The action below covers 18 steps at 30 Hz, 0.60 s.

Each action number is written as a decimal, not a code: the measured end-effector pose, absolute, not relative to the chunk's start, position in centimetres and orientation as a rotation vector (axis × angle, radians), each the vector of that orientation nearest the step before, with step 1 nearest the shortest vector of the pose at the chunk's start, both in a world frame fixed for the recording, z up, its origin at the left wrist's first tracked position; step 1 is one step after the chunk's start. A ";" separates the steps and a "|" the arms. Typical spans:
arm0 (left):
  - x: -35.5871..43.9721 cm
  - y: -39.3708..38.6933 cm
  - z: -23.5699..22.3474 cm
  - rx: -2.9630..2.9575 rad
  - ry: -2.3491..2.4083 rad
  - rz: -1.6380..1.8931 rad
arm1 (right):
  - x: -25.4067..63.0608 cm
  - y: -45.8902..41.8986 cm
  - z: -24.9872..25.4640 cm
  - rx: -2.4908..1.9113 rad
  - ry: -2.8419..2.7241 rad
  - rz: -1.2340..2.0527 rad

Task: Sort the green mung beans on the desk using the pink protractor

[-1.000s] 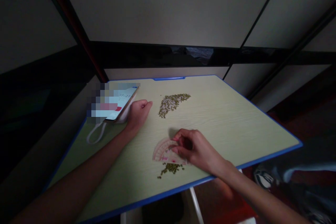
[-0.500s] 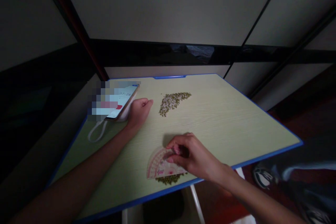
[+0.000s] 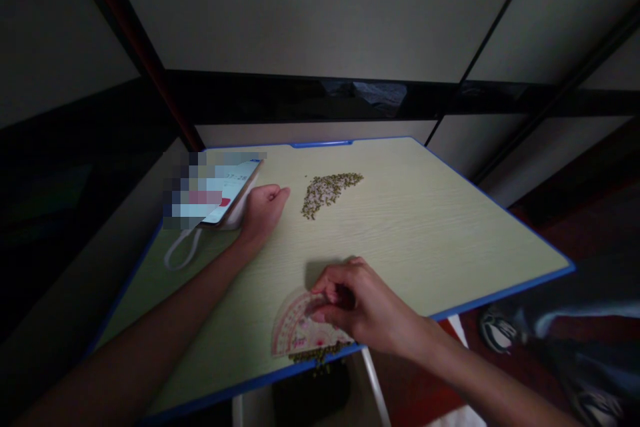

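My right hand [image 3: 353,300] pinches a clear protractor [image 3: 295,327] with pink markings, its straight edge towards me. Against that edge, small greenish grains [image 3: 317,352] lie along the table's near rim, and some are dropping over it. Below stands a white bin [image 3: 369,377] with a dark inside. My left hand [image 3: 265,210] rests on the table as a closed fist beside the phone; whether anything is inside it is hidden. Farther back, a second patch of greenish grains [image 3: 330,192] is spread on the tabletop.
The pale table [image 3: 425,227] has a blue edge. A lit phone [image 3: 227,190] leans on a white support with a looped strap [image 3: 183,253] at the left. Cabinet panels [image 3: 320,13] stand behind. At the right, another person's shoe [image 3: 497,330] and trouser leg show.
My right hand has drawn the protractor towards me, to the table's near edge. The grains before it have moved with it, and some now fall over the rim. My left fist stays put.
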<state>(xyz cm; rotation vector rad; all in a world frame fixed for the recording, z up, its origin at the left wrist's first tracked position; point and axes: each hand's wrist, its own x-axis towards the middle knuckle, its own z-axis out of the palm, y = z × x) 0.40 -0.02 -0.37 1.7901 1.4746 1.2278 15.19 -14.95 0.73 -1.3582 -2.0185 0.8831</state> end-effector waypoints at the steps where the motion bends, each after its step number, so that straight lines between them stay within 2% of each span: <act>1: 0.4 0.0 -0.4 1.793 1.476 1.227 | 15.2 -14.9 0.7 -1.355 -2.019 0.892; 18: 0.5 0.1 -0.4 1.807 1.480 1.239 | 15.5 -14.6 1.0 -1.281 -2.090 0.946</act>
